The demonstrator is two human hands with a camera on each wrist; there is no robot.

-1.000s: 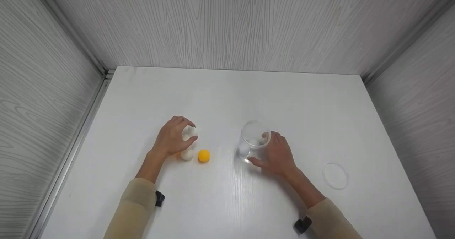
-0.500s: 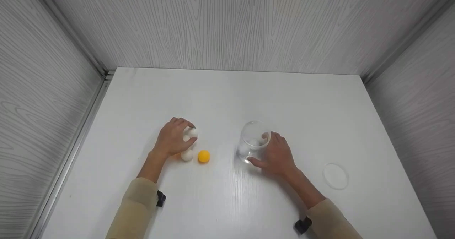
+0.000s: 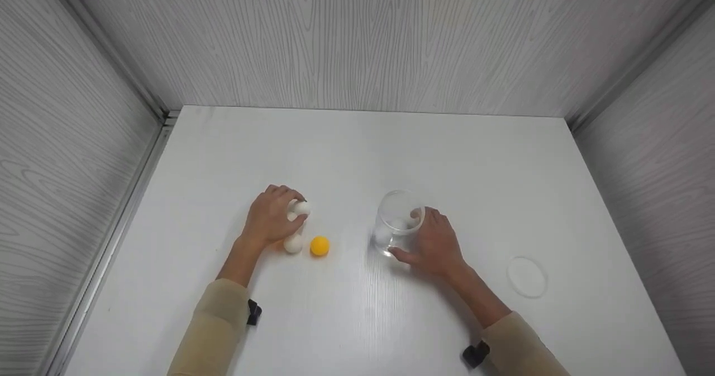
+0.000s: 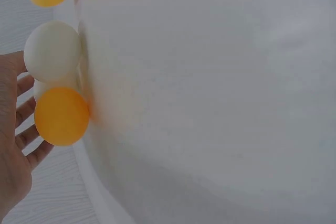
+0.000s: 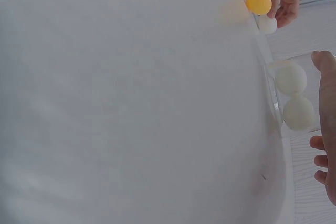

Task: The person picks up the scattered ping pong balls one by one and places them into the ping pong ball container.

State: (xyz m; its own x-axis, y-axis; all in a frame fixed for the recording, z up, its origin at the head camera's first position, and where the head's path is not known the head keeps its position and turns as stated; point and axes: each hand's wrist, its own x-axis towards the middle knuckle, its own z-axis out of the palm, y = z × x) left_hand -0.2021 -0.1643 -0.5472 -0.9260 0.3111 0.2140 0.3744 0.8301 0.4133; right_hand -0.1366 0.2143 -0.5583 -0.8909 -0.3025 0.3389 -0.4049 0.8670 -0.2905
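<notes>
The fingers of the left hand (image 3: 271, 215) are curled, with thumb and index finger on either side of a white ball (image 3: 302, 208), in what looks like a pinch; how firmly they press cannot be told. That ball lies at the far end of a small cluster, left of the table's middle. Just beside it, within the curve of the hand, is a second white ball (image 3: 291, 217). Nearer the wrist sits a third white ball (image 3: 293, 244), with an orange ball (image 3: 319, 246) a little to its right and another orange ball (image 4: 62, 116) mostly hidden from above by the wrist.

For a clean grip here, light pressure across the ball's widest part should serve best, since a smooth round thing would likely squirt away if squeezed off centre. A straight lift would be safer than a sideways drag, which could set the neighbours rolling.

To the right, a clear container (image 3: 399, 232) stands upright, two white balls (image 5: 298, 112) inside it. The right hand (image 3: 438, 244) holds its side, thumb and fingers spread around the wall; a steady, gentle hold low down should guard against tipping.

Farther right, well apart from everything, a pale ring (image 3: 525, 257) lies flat on the white table (image 3: 357, 320).
</notes>
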